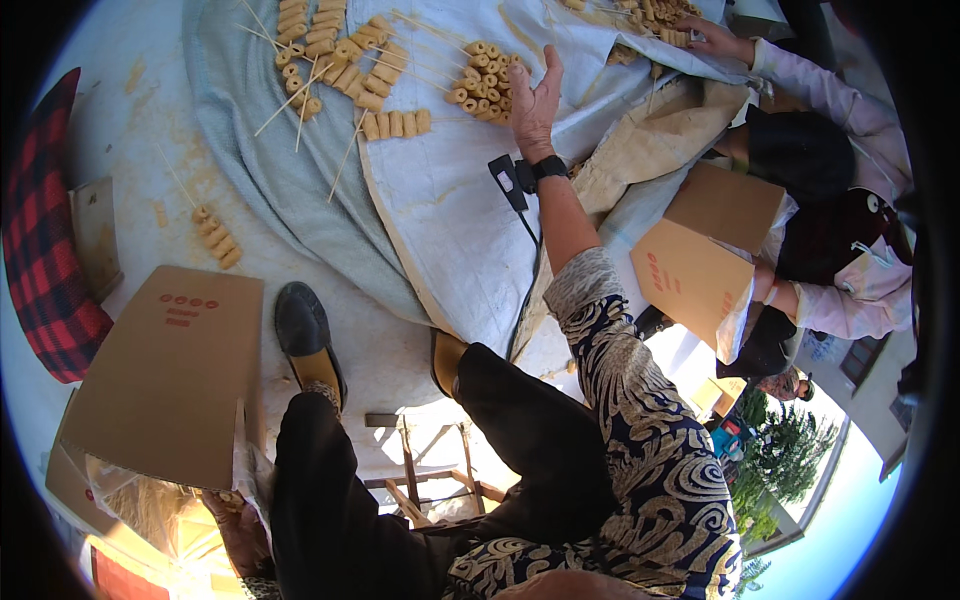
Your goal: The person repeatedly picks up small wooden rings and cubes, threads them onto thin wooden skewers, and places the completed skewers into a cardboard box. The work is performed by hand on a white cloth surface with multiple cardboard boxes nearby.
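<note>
My right hand [536,97], with a black strap at the wrist, is open beside a heap of short, hollow tan rolls [484,82] on the pale woven sheet [450,202]. Whether it touches the heap is unclear. Thin sticks run from the heap's left side. More rolls threaded on sticks [397,124] lie to the left. At the lower left, my left hand [236,529] is in the mouth of a cardboard box [172,360] lined with clear plastic; its fingers are partly hidden, and what they hold cannot be made out.
At right, a co-worker's hand [709,37] touches another heap of rolls; their other hand is at a plastic-lined cardboard box [697,277]. A stick of rolls [217,236] lies on the floor near a red-and-black checked cloth [45,247]. A wooden frame [409,457] stands between my legs.
</note>
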### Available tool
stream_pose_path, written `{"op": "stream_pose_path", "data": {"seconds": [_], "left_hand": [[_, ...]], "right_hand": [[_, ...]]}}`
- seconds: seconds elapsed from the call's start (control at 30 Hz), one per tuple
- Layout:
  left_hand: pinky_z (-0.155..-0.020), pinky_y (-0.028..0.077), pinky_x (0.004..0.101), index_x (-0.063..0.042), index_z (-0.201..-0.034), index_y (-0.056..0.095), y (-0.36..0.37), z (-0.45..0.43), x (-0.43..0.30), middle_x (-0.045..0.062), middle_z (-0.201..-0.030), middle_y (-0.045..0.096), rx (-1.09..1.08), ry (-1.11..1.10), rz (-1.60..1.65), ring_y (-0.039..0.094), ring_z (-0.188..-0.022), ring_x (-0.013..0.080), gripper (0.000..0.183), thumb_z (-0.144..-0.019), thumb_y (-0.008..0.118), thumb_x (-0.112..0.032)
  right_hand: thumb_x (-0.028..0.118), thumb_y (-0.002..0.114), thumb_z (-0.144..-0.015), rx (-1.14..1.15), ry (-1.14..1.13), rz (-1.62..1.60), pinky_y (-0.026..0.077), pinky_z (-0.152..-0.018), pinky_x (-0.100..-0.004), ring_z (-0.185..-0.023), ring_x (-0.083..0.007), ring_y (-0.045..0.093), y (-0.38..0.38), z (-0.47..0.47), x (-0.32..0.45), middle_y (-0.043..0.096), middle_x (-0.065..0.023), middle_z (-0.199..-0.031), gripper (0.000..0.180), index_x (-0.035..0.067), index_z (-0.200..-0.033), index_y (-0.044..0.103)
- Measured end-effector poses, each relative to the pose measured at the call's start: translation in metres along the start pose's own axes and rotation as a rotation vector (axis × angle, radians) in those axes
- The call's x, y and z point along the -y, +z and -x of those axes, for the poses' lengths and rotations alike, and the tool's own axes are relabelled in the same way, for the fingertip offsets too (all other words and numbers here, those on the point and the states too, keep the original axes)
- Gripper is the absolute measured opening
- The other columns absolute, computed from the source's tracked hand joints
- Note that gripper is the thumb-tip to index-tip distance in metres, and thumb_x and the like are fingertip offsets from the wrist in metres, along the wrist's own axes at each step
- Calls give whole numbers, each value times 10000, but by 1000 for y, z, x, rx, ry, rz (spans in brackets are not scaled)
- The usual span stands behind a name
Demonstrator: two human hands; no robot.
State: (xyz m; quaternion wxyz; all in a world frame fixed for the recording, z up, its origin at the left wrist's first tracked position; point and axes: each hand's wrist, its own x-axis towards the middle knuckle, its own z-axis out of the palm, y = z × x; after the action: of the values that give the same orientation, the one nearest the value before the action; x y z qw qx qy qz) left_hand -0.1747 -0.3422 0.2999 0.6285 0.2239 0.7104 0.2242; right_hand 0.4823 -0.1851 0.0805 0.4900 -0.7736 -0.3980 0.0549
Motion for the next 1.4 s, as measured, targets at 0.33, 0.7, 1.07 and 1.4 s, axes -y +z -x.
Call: {"op": "stream_pose_path", "data": {"seconds": [0.33, 0.7, 1.07, 1.4], "left_hand": [[-1058, 427, 373, -141, -1547, 140, 2, 0, -2, 104, -1484, 313, -8, 0, 5, 396, -1337, 272, 955, -746, 551, 180], [-1052, 433, 370, -132, -1546, 134, 4, 4, -1, 106, -1477, 323, -1, 19, 1, 401, -1336, 269, 951, -745, 529, 195], [-1093, 371, 396, -64, -1530, 175, -22, 2, -1, 187, -1491, 358, -82, 220, -1119, 364, -1371, 328, 915, -791, 713, -11], [-1049, 414, 433, -11, -1479, 246, -51, -13, 33, 288, -1371, 452, -94, 310, -1300, 471, -1272, 402, 807, -866, 670, -320]], "right_hand": [[552, 855, -544, 670, -532, 713, 292, -1129, -502, -1329, -340, 390, -13, -24, 7, 415, -185, -1411, 1193, 87, -1486, 289], [430, 827, -606, 586, -339, 757, 377, -1054, -431, -1163, -364, 476, -9, -5, 11, 476, -192, -1281, 1053, -23, -1420, 335], [379, 821, -638, 589, -424, 626, 473, -848, -512, -964, -444, 591, -18, -12, -2, 619, -255, -1051, 750, -49, -1183, 532], [285, 774, -767, 711, -321, 196, 467, -934, -351, -1093, -223, 566, -36, -62, 198, 555, -167, -1239, 811, -11, -1408, 375]]}}
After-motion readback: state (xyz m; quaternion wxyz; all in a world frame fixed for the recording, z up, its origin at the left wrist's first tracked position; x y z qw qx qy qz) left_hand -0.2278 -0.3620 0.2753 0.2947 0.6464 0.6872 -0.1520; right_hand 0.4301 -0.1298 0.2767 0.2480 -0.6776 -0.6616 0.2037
